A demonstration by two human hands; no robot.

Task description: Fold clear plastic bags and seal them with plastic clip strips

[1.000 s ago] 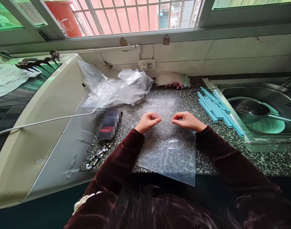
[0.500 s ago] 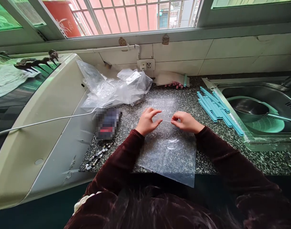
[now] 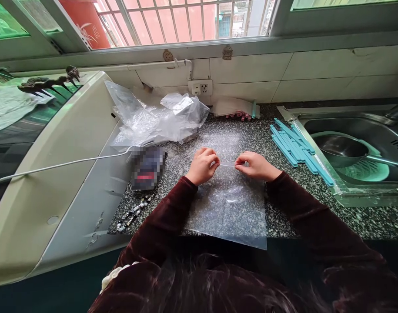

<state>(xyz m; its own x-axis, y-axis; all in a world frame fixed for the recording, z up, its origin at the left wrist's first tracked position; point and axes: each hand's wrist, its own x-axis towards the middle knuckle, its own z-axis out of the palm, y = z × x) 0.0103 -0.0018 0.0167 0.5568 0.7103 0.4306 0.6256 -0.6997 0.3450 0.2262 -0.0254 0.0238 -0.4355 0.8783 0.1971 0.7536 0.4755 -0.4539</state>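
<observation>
A clear plastic bag [image 3: 229, 213] lies over the speckled countertop, its lower edge hanging past the counter's front. My left hand [image 3: 203, 166] pinches the bag's top edge, thumb and fingers together. A short way to the right, my right hand [image 3: 255, 166] pinches the same edge. Between the two hands the edge runs as a thin, whitish, nearly straight line. To the right lie several light-blue plastic strips [image 3: 295, 145] in a loose heap. Behind my left hand is a crumpled pile of clear plastic bags [image 3: 166, 117].
A phone with a blurred screen [image 3: 148, 168] lies left, its beaded strap [image 3: 133, 214] beside it. At the back wall lies a stack of bags with pink ends [image 3: 234, 108]. A sink [image 3: 355, 184] with a pan [image 3: 342, 150] is right; a white-sided machine [image 3: 71, 148] stands left.
My left thumb and fingers have closed from an open spread onto the bag's edge. The bag's lower edge has moved slightly up and left. My right hand keeps its pinch.
</observation>
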